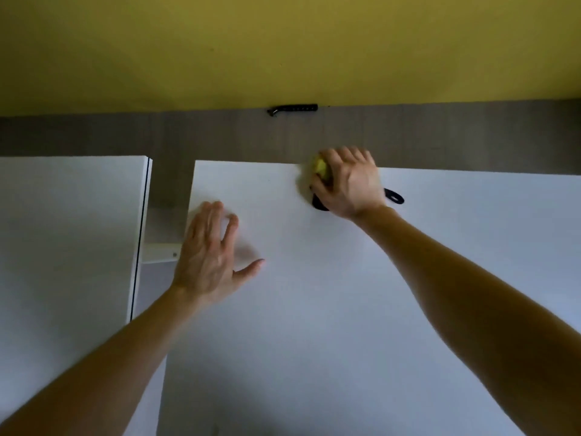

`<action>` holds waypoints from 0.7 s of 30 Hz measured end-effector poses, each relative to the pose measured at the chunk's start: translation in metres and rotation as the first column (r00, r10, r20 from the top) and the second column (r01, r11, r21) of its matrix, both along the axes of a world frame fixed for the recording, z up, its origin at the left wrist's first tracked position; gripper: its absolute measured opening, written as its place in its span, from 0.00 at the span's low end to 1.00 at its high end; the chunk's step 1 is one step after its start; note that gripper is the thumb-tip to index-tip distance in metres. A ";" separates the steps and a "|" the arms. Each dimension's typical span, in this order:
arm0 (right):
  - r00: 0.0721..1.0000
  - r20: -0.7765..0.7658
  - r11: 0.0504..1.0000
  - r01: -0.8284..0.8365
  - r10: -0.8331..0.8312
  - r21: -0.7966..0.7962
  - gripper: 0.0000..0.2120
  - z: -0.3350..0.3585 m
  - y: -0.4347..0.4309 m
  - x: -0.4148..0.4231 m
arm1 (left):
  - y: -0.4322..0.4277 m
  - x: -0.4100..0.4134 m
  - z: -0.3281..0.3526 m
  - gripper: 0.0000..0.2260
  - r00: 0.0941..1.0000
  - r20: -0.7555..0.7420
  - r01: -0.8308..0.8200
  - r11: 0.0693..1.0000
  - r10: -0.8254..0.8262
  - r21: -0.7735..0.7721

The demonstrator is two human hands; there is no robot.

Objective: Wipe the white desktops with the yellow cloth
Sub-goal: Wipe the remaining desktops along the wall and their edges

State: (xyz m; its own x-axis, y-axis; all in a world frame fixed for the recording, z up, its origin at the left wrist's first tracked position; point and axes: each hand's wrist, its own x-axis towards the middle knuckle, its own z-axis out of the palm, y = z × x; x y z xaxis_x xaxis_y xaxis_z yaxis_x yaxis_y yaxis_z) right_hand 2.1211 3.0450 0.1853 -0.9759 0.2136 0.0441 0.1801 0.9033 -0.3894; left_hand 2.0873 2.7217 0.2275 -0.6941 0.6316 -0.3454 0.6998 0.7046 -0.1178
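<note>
Your right hand [349, 184] is curled over the cloth [322, 166], fingers wrapped round it and pressing it down. Only a small yellow wad of it shows past your fingertips. The cloth sits at the far edge of the desk [314, 309], about midway along the part of that edge you can see.

Your left hand [210, 256] lies flat on the same desk near its left edge. Its fingers are straight and spread, the thumb is out to the side, and it holds nothing.

A black piece [394, 196] lies on the desk under your right hand, sticking out on both sides of the wrist. You cannot tell what it is.

A second desk [63, 231] stands to the left, apart from the first, with a gap between them. In that gap a white bracket [160, 251] shows. Beyond both desks runs the grey floor [220, 136], then the yellow wall [283, 42]. A dark bar [292, 109] lies where the floor meets the wall.
</note>
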 end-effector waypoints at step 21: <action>0.997 0.003 0.996 -0.079 0.080 -0.034 0.20 0.000 0.023 0.005 | 0.092 0.019 0.025 0.75 0.964 0.215 -0.070 0.927 0.159 -0.369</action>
State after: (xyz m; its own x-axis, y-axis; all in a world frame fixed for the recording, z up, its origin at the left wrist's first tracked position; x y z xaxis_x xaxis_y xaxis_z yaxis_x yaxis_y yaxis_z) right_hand 2.1259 3.0684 0.1849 -0.9900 0.1367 0.0341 0.1100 0.9011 -0.4195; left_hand 2.1060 2.8139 0.2523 -0.6244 0.3573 -0.6946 0.6551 0.7238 -0.2166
